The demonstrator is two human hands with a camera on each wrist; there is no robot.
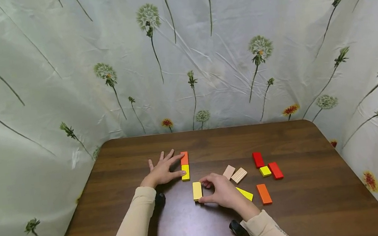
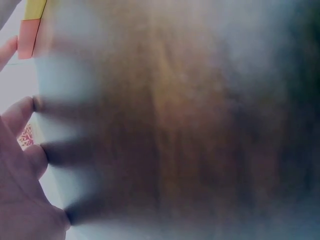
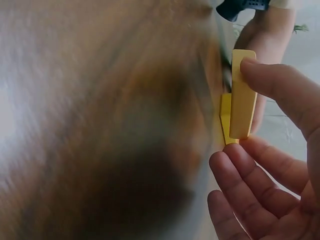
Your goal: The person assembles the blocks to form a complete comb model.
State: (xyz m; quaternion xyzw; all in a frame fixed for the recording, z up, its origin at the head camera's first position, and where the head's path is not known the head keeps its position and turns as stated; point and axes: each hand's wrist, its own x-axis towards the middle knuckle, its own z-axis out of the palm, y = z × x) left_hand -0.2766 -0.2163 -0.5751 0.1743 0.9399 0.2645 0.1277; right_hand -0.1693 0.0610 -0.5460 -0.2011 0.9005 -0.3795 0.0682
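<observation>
My right hand (image 1: 221, 190) pinches a pale yellow block (image 1: 197, 191) lengthwise between thumb and forefinger. In the right wrist view, the thumb presses one end of that block (image 3: 244, 95) and the forefinger touches the other. My left hand (image 1: 163, 170) lies spread out on the table, its forefinger at an orange block (image 1: 184, 158) and its thumb at the yellow block (image 1: 185, 174). Those two blocks stand end to end in a line. From the left wrist, the orange block (image 2: 28, 40) shows beyond the fingertips, joined to the yellow one.
Right of my right hand lie two plain wooden blocks (image 1: 239, 175), a bright yellow block (image 1: 245, 193) partly hidden by the hand, and an orange block (image 1: 264, 194). Farther right, two red blocks (image 1: 276, 170) flank a small yellow block (image 1: 265, 171). A flowered curtain (image 1: 202, 54) hangs behind the wooden table (image 1: 318, 204).
</observation>
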